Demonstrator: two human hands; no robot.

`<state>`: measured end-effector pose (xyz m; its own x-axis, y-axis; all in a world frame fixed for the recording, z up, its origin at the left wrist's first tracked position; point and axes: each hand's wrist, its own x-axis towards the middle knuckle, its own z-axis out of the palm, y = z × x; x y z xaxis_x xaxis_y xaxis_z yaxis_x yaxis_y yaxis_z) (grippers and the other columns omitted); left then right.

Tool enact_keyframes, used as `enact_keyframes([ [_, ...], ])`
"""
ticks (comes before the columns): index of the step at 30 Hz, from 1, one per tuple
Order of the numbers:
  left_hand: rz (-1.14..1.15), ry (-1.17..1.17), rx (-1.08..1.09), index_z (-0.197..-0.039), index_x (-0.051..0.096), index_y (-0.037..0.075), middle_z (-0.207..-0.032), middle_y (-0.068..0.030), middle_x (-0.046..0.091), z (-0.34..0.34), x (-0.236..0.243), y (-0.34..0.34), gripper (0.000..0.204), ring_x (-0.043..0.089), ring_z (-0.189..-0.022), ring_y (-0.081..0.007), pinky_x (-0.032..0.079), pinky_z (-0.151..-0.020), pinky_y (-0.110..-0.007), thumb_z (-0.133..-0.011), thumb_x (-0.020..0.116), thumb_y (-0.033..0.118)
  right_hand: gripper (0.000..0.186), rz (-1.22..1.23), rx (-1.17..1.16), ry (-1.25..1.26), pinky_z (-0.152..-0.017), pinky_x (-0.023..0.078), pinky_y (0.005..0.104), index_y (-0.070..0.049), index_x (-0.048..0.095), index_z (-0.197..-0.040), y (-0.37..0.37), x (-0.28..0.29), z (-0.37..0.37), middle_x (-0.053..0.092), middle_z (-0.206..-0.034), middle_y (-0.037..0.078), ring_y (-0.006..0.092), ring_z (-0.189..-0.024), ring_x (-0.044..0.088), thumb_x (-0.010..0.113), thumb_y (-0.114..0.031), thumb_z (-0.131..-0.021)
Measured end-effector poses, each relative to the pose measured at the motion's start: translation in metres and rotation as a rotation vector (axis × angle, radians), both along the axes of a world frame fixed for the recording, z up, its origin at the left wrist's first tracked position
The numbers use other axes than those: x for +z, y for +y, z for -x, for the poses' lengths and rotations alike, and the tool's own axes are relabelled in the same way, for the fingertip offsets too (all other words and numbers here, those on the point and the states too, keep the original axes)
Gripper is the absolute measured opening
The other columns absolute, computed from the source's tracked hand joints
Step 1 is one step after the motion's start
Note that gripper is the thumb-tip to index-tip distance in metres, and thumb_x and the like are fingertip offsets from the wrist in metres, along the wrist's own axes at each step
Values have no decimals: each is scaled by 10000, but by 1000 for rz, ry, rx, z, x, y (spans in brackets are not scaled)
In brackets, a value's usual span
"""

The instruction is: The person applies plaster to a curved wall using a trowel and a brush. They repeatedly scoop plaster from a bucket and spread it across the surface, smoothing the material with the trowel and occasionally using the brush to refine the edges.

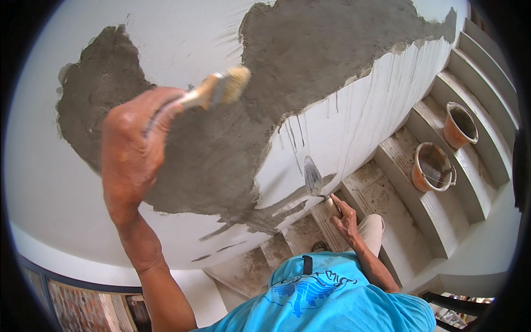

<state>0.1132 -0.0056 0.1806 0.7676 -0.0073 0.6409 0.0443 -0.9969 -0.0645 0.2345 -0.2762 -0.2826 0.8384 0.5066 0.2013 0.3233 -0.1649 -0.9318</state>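
My left hand (133,149) is raised in front of the wall, its fingers closed round the handle of a wide, pale-bristled paintbrush (224,87). The brush points to the right, over the grey mortar patch (298,61); whether its bristles touch the wall I cannot tell. Lower down, my right hand (347,220) grips the handle of a pointed trowel (313,176). The trowel's blade points up, close to the white lower part of the wall. Dark streaks and drips run down below the patch's edge.
Dirty stairs (387,191) climb toward the upper right along the wall. Two orange buckets stand on them: a nearer one (423,180) with a wire handle and a farther one (453,133). Dark railing parts (459,303) show at the lower right, and a dark-framed opening (83,288) at the lower left.
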Motion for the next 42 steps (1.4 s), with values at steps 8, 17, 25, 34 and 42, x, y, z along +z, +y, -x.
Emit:
enact_keyframes([
  [8, -95, 469, 11, -997, 716, 13, -873, -149, 715, -51, -82, 21, 116, 684, -856, -335, 517, -786, -452, -935, 686, 107, 762, 30, 49, -24, -835, 516, 355, -53, 577, -1438, 5, -5, 4, 661, -957, 155, 273, -865, 656, 667, -20, -682],
  [17, -67, 36, 110, -1058, 734, 6, -996, -183, 742, 8, -14, 0, 159, 722, -852, -355, 551, -756, -417, -930, 672, 77, 775, 65, -4, 5, -870, 520, 372, -57, 566, -1449, -12, -14, 8, 681, -1009, 173, 303, -910, 672, 663, -45, -681],
  [25, -197, 261, 25, -982, 712, 19, -904, -130, 717, -16, -60, 34, 101, 666, -860, -324, 518, -832, -420, -935, 670, 98, 771, 47, 57, 16, -876, 522, 381, -42, 561, -1447, 1, -9, 5, 687, -1038, 194, 318, -924, 676, 650, -64, -681],
  [34, 97, -36, 116, -1057, 730, 67, -987, -92, 738, 15, -2, 17, 131, 676, -872, -257, 520, -806, -393, -976, 664, 145, 750, 5, 51, 36, -861, 520, 355, -14, 578, -1424, -4, -5, 3, 693, -1020, 180, 268, -915, 674, 640, -55, -678],
  [42, -70, 294, 25, -1054, 733, -15, -984, -175, 752, -21, -37, 17, 189, 718, -799, -311, 545, -755, -376, -973, 645, 131, 769, -15, 111, 19, -854, 521, 355, -45, 576, -1441, 1, -19, 6, 686, -1021, 161, 254, -900, 663, 659, -51, -677],
])
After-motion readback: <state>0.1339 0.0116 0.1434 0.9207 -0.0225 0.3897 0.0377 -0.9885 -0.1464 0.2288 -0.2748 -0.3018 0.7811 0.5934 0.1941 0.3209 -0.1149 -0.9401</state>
